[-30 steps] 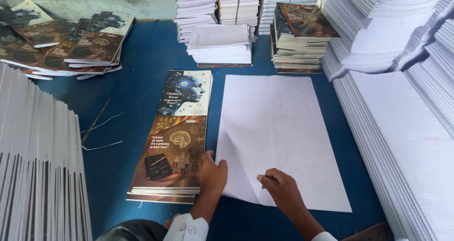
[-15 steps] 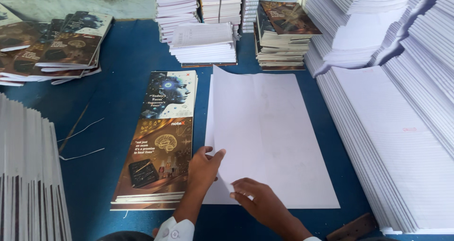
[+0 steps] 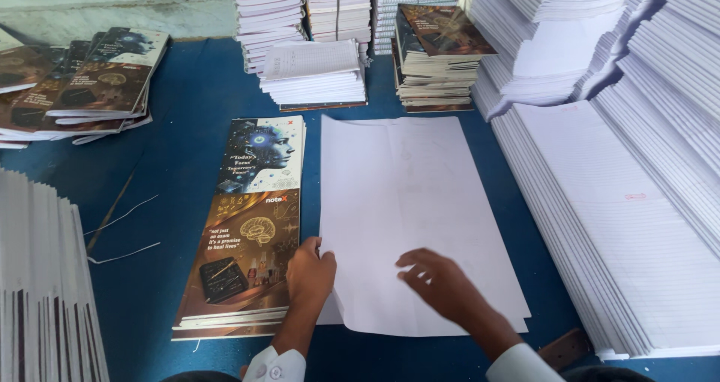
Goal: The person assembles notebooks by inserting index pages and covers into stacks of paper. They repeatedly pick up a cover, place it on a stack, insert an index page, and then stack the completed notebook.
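A large white sheet of paper (image 3: 416,209) lies flat on the blue table (image 3: 187,127). Left of it sits a stack of long printed covers (image 3: 251,224), dark with a face and a brain picture. My left hand (image 3: 309,269) rests on the sheet's left edge, touching both the sheet and the covers. My right hand (image 3: 437,281) hovers flat over the lower part of the sheet, fingers spread, holding nothing.
Tall stacks of ruled white sheets (image 3: 622,224) fill the right side. More paper piles (image 3: 315,71) and bound notebooks (image 3: 439,56) stand at the back. Loose covers (image 3: 82,82) lie far left, a stack of sheets (image 3: 41,277) near left, and thin strings (image 3: 120,232) on the table.
The sheet's lifted left edge has been laid down flat. My left hand stays at that edge; my right hand has moved up onto the sheet and spread out.
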